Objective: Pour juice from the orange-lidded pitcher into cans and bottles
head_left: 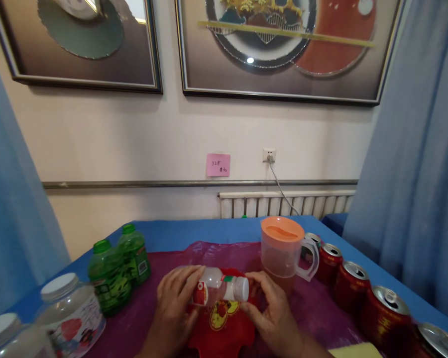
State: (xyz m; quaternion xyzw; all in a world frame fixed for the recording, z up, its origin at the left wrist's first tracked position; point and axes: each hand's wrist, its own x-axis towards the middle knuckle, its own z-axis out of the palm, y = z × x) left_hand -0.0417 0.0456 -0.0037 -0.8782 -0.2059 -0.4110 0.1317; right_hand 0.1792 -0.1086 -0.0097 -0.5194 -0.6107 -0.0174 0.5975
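A clear plastic bottle (212, 287) with a red and green label lies sideways in front of me, its white cap (241, 289) pointing right. My left hand (179, 298) is wrapped round its body from the left. Thumb and index finger of my right hand (271, 311) sit at the lower and upper edges of the cap, closed about it. Beneath the bottle is a red item (224, 333) with a yellow printed design, partly covered by my hands.
On the left stand green bottles (110, 283) and clear jars (72, 318) with white lids. To the right are a pitcher (280, 256) with an orange lid and several red cans (353, 283). Purple plastic sheeting (209, 251) covers part of the blue table (164, 228).
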